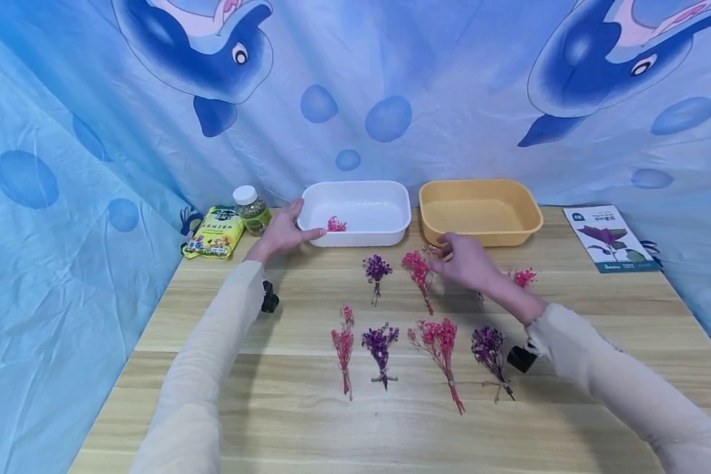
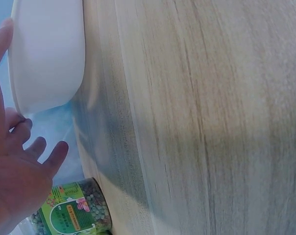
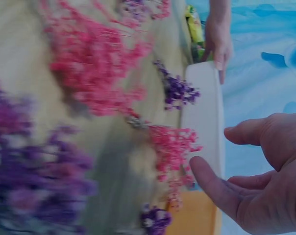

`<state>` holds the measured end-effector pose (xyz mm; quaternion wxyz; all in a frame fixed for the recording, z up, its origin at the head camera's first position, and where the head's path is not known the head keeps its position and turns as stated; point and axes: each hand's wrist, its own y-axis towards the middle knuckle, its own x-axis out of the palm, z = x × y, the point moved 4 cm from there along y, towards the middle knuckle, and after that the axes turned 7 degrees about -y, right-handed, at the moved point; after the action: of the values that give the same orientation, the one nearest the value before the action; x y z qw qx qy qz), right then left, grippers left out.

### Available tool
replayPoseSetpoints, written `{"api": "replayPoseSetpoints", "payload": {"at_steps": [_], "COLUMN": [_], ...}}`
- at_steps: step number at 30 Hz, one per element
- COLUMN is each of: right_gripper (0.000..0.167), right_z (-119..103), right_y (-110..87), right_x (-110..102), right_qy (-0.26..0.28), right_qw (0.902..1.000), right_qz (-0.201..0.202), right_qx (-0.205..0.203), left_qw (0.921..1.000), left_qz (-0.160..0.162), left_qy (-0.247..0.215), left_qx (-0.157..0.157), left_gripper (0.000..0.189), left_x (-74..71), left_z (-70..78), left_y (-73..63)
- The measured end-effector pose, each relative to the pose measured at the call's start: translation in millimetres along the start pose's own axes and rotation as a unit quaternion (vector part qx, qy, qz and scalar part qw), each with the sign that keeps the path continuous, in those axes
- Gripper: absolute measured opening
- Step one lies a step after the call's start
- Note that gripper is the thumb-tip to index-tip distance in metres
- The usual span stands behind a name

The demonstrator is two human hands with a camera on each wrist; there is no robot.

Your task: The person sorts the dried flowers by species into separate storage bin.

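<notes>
At the left end of the white plastic basin (image 1: 361, 239), my left hand (image 1: 281, 232) grips the rim, thumb at the front corner. The left wrist view shows its thumb and a bent finger against the rim. Pink dried flowers (image 1: 336, 224) lie inside the basin. My right hand (image 1: 468, 263) hovers by the yellow basin's front, next to a pink dried flower bunch (image 1: 417, 270). In the right wrist view its thumb and fingers are spread apart, holding nothing. A purple bunch (image 1: 377, 268) lies left of that pink one.
Nearer the front lie pink (image 1: 343, 342) and purple (image 1: 380, 345) bunches, a larger pink bunch (image 1: 440, 342) and another purple one (image 1: 488, 345). The yellow basin (image 1: 480, 238), a lidded jar (image 1: 252, 214), a yellow packet (image 1: 216, 234) and a plant-picture packet (image 1: 610, 240) stand along the back.
</notes>
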<state>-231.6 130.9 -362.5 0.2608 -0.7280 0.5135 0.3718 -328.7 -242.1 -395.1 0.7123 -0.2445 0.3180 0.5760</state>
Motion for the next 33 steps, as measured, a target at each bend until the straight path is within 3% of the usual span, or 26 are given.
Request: {"api": "replayPoseSetpoints", "payload": {"at_steps": [5, 12, 19, 28, 33], "right_gripper": [0.073, 0.083, 0.093, 0.102, 0.095], "right_z": [8.2, 6.3, 11.5, 5.7, 3.4], "right_y": [-11.8, -20.8, -14.2, -3.0, 1.5], "right_x": [13.1, 18.9, 37.0, 52.3, 57.5], "right_qy": [-0.012, -0.047, -0.017, -0.05, -0.057], "right_qw": [0.9995, 0.9977, 0.9977, 0.9955, 0.996], "right_qz": [-0.016, 0.023, 0.007, 0.006, 0.001], "right_qx": [0.023, 0.043, 0.065, 0.08, 0.069], "left_qw": [1.0, 1.0, 1.0, 1.0, 1.0], "left_qz": [0.003, 0.005, 0.002, 0.002, 0.001], "left_qy": [0.002, 0.001, 0.005, 0.004, 0.001], "left_qx": [-0.001, 0.001, 0.0, -0.002, -0.004], "left_gripper": [0.112, 0.112, 0.112, 0.112, 0.112], "left_x": [0.5, 0.5, -0.5, 0.4, -0.2], "left_z": [0.1, 2.5, 1.4, 0.4, 0.3], "left_y": [-0.6, -0.5, -0.8, -0.8, -1.1]}}
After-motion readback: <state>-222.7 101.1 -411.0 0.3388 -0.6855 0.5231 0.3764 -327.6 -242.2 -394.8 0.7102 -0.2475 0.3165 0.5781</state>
